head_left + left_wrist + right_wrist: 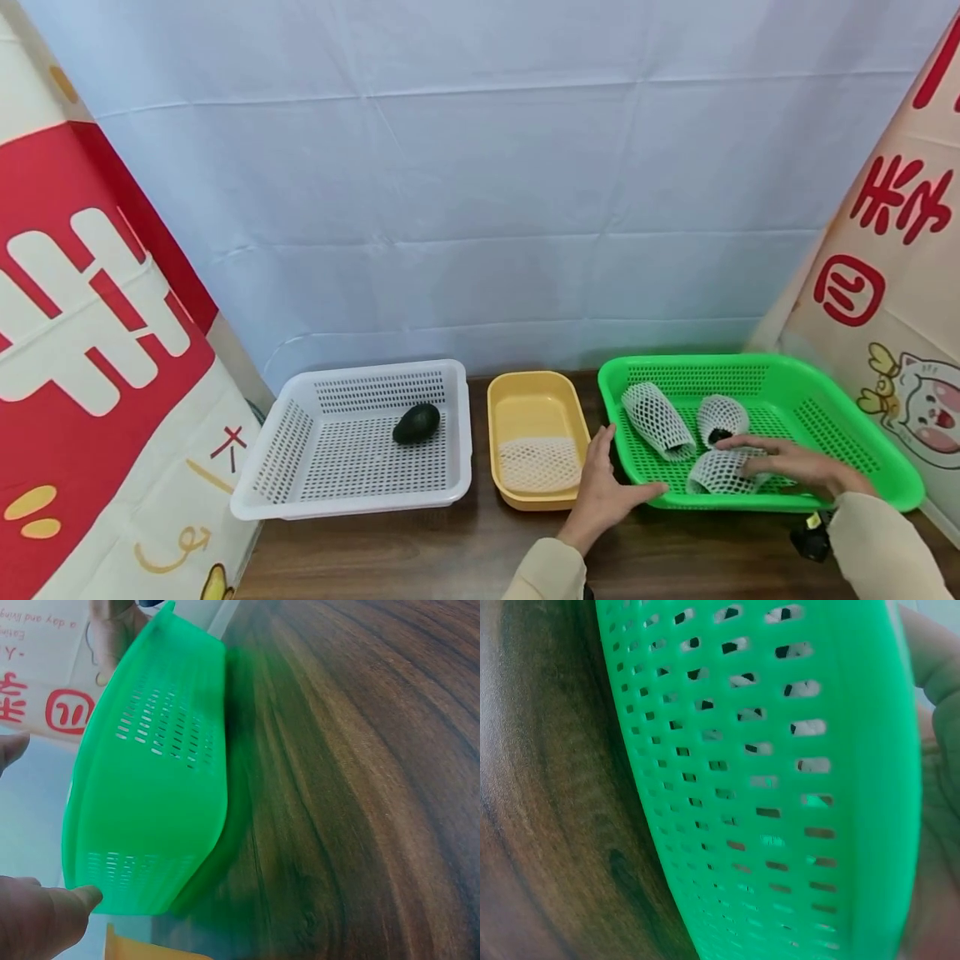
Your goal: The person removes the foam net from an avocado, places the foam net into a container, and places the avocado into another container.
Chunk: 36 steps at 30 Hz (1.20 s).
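My left hand (602,492) is at the left rim of the green basket (847,396), thumb spread from the straight fingers. In the left wrist view, a fingertip (88,897) overlaps the basket's rim; contact is unclear. My right hand (806,462) reaches over the basket's front, its extended fingers over a white foam net sleeve (712,473). Another foam net sleeve (723,412) has something dark at its opening, and a longer net sleeve (656,419) lies at the left. In the right wrist view, the basket wall (780,780) hides most of the hand.
A yellow tray (528,383) holding a flattened foam net (540,464) stands left of the green basket. Farther left, a white basket (292,433) holds a dark green avocado (416,423). The wooden table (375,558) meets a pale cloth backdrop (480,208); printed panels flank both sides.
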Tool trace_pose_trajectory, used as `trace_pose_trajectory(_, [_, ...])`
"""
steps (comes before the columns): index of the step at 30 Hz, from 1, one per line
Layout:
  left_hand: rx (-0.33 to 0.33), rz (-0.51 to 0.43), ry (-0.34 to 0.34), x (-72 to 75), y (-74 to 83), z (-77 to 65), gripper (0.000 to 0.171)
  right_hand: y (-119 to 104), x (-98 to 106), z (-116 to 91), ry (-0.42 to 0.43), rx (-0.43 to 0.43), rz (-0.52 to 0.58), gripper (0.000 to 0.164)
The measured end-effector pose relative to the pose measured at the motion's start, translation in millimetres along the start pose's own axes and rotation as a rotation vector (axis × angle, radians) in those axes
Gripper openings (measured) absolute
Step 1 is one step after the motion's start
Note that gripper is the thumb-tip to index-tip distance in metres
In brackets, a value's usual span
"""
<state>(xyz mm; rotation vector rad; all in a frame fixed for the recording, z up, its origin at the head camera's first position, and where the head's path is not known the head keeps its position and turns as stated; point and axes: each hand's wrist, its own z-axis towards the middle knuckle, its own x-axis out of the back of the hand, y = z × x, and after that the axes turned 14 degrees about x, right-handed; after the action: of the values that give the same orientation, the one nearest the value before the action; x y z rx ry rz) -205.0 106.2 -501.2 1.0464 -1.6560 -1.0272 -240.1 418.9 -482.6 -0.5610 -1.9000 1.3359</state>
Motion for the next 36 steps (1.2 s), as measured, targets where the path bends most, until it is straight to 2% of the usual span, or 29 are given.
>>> trace_pose_trajectory(3, [-0.003,0.015,0.008,-1.0,0.1,1.8,0.089,2.1,-0.3,2.9,-0.04,0.023,0.034,0.05])
trace_pose_trajectory(6, [-0.006,0.048,0.014,-2.2,0.7,3.3,0.089,3.8,-0.4,5.7,-0.065,0.01,0.055,0.052])
trace_pose_trajectory(9, [-0.008,0.082,0.014,-4.1,1.5,4.8,0.09,6.1,-0.9,8.4,-0.073,-0.005,0.028,0.054])
trace_pose_trajectory(21, [-0.018,0.13,-0.008,-9.9,-1.4,8.0,0.108,3.4,-8.5,15.7,-0.028,0.035,-0.011,0.052])
trace_pose_trajectory(25, [-0.035,0.146,0.002,-11.4,-4.3,8.3,0.111,1.2,-12.5,17.9,0.01,0.002,-0.017,0.052])
trace_pose_trajectory(33, [-0.048,0.163,0.029,-12.9,-4.4,9.9,0.108,0.3,-17.0,18.3,0.129,-0.148,0.005,0.055])
trace_pose_trajectory(36, [-0.042,0.168,0.028,-12.4,-4.3,10.1,0.108,1.0,-16.8,18.1,0.148,-0.165,0.025,0.055])
